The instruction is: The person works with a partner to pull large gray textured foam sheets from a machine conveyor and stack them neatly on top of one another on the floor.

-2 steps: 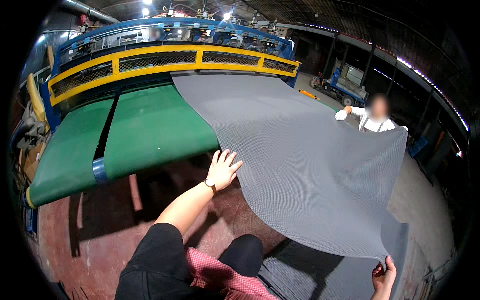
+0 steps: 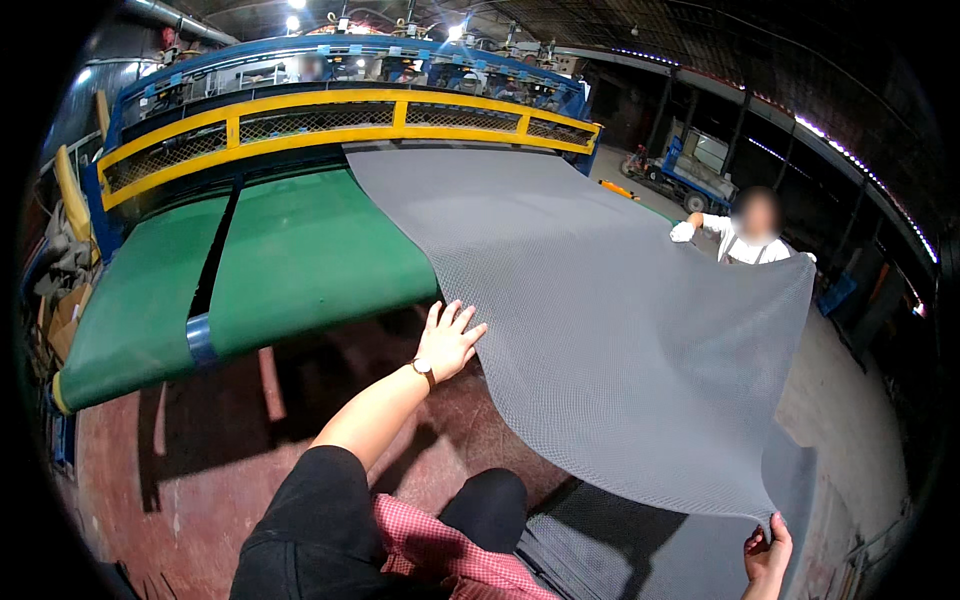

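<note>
gray sheet (image 2: 620, 290) is before me; my left hand (image 2: 447, 340) touches its edge with fingers spread; my right hand (image 2: 767, 550) pinches its corner.

The big grey sheet (image 2: 600, 300) looks like soft rubber or foam, dull, with tiny bumps all over its near part. The green belt (image 2: 320, 250) is smooth, with a faint shine. The yellow rail (image 2: 400, 112) looks like painted metal, and its mesh (image 2: 310, 120) like thin wire. The blue frame (image 2: 97, 200) looks like painted metal too. The red floor (image 2: 240, 450) is hard, scuffed and patchy. The checked apron (image 2: 440, 550) is cloth, and the black sleeve (image 2: 310, 500) is dull cloth.
</note>
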The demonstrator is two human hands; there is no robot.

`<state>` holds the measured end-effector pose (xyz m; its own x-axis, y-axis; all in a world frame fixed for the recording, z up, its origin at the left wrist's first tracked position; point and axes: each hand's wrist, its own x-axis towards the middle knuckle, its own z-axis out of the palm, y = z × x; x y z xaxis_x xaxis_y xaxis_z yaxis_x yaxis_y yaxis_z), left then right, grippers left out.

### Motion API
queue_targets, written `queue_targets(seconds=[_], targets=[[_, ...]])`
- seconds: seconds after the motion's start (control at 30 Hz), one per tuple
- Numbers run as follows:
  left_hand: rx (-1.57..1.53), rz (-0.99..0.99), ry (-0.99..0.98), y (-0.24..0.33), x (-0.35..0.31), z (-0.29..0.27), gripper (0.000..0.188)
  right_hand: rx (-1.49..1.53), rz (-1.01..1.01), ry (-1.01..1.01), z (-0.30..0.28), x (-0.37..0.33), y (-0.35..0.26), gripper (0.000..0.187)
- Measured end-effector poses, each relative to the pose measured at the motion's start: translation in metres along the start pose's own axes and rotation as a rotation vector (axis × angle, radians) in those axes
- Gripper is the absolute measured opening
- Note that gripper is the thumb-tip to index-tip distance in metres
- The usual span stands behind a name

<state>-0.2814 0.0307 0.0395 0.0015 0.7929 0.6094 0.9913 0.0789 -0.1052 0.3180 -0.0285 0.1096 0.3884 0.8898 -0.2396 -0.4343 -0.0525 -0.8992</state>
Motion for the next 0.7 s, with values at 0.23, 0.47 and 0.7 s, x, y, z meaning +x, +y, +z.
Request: queue_targets(seconds=[0.23, 0.47, 0.7], targets=[[0.027, 0.016, -0.101, 0.032, -0.007, 0.008, 0.038, -0.028, 0.022, 0.018, -0.015, 0.003, -0.008, 0.019], [-0.196, 0.137, -0.111, 0.049, -0.013, 0.033, 0.036, -0.091, 0.008, 0.001, -0.041, 0.021, -0.016, 0.02], [-0.284, 0.204, -0.111, 0.071, -0.023, 0.029, 0.032, -0.16, -0.047, 0.014, -0.052, 0.022, -0.02, 0.018]])
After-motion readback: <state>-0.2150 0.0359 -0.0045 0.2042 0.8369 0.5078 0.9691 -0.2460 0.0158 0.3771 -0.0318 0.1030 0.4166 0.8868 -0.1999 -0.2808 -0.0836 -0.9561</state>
